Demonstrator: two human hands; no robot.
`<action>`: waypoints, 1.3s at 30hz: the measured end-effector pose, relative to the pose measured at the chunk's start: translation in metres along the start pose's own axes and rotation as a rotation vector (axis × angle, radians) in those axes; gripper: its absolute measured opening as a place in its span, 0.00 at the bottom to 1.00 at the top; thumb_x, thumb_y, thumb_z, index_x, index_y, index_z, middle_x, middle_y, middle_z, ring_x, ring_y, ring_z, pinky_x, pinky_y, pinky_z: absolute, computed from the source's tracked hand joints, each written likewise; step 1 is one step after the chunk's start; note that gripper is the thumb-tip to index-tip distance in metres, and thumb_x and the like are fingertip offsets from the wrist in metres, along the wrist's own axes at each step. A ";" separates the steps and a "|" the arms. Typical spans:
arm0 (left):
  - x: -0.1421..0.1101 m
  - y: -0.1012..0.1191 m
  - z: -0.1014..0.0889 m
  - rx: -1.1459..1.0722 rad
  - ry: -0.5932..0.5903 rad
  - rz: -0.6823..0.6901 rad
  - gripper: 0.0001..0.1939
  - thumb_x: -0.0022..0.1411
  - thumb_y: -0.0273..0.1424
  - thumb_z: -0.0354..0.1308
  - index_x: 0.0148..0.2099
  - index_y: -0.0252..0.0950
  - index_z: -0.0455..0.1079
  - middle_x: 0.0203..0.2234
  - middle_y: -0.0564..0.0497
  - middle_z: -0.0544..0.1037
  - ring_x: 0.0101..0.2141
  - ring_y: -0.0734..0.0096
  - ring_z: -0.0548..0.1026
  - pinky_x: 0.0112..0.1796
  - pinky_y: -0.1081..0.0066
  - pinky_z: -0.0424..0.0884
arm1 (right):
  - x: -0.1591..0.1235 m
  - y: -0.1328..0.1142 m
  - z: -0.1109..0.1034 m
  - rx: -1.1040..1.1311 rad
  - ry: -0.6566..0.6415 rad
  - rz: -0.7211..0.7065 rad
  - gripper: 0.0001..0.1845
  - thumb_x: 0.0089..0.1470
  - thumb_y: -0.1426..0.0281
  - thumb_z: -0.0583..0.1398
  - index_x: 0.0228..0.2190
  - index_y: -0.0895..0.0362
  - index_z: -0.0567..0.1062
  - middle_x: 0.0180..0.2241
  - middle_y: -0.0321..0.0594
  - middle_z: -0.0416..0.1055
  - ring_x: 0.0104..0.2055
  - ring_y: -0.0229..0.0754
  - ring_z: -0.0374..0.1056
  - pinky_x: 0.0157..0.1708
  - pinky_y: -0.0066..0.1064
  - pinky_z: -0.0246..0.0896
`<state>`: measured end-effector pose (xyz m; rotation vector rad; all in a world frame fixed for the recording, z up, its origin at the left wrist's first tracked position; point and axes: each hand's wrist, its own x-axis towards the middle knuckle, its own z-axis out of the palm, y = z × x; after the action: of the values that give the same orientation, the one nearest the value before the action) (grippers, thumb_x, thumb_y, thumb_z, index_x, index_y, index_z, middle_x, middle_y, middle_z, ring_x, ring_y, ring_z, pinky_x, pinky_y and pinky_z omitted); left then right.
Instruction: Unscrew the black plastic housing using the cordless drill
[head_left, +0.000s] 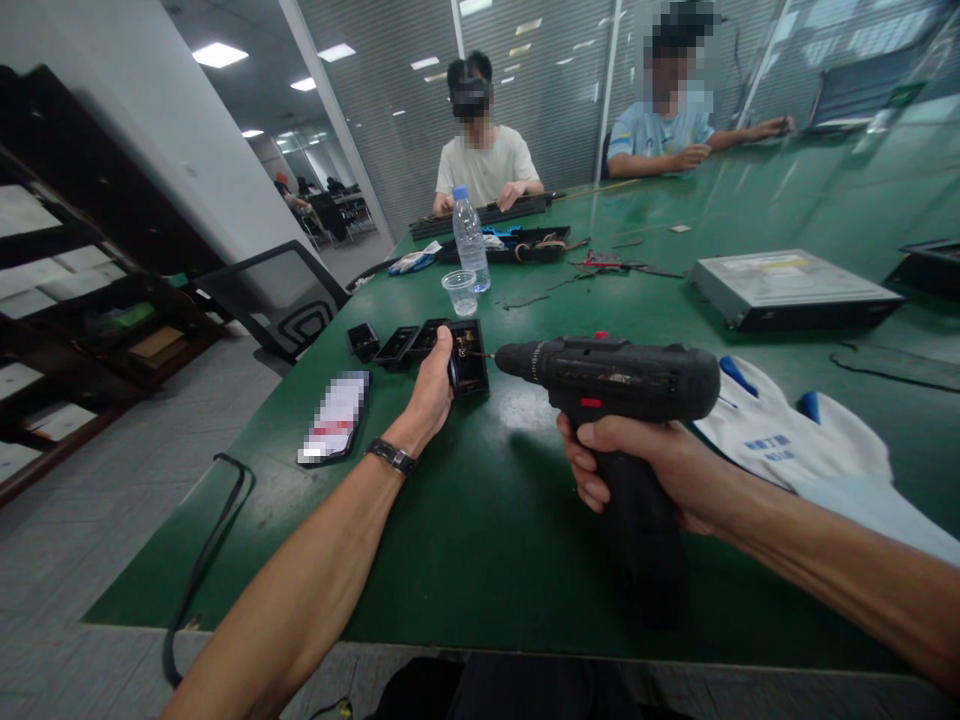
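Observation:
In my right hand (622, 460) is a black cordless drill (615, 375) with red switches, the fingers wrapped round its grip. Its thin bit points left, with the tip at a small black open box (474, 375). Small brass-coloured pieces show inside that box. My left hand (433, 385), with a dark band on the wrist, is closed on the box's left side, thumb upward; its other fingers are mostly hidden. More small black boxes (396, 346) sit just beyond and left of this hand. A phone (335, 418) with a lit screen lies left of my left wrist.
On the green table (450, 560) stand a water bottle (470, 240) and a clear plastic cup (460, 293). A white glove (810, 430) and a metal disc drive (795, 285) are at right. Loose wires (615, 263) lie farther back. Two people sit across the table.

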<state>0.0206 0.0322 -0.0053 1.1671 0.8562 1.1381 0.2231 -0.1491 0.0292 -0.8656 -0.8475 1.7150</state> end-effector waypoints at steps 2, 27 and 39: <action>0.000 0.000 0.000 -0.010 -0.001 -0.002 0.30 0.68 0.56 0.54 0.49 0.34 0.79 0.44 0.39 0.85 0.47 0.55 0.82 0.46 0.60 0.80 | 0.000 0.001 -0.001 0.003 -0.002 0.008 0.07 0.52 0.69 0.67 0.34 0.58 0.77 0.25 0.34 0.68 0.22 0.36 0.65 0.24 0.30 0.67; 0.000 -0.001 -0.001 -0.024 -0.004 -0.010 0.31 0.67 0.57 0.55 0.52 0.34 0.78 0.45 0.39 0.85 0.48 0.53 0.82 0.47 0.61 0.81 | 0.001 0.003 -0.003 -0.009 -0.023 -0.003 0.06 0.53 0.70 0.66 0.34 0.58 0.76 0.26 0.34 0.68 0.23 0.36 0.65 0.25 0.31 0.67; 0.001 -0.001 -0.001 -0.017 -0.006 -0.012 0.31 0.68 0.57 0.55 0.52 0.34 0.79 0.45 0.39 0.85 0.48 0.53 0.82 0.47 0.60 0.81 | 0.001 0.001 -0.001 -0.005 -0.008 0.007 0.07 0.51 0.69 0.66 0.34 0.58 0.76 0.25 0.34 0.68 0.22 0.36 0.65 0.24 0.30 0.66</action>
<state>0.0203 0.0331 -0.0060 1.1491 0.8468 1.1297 0.2229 -0.1480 0.0274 -0.8667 -0.8556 1.7239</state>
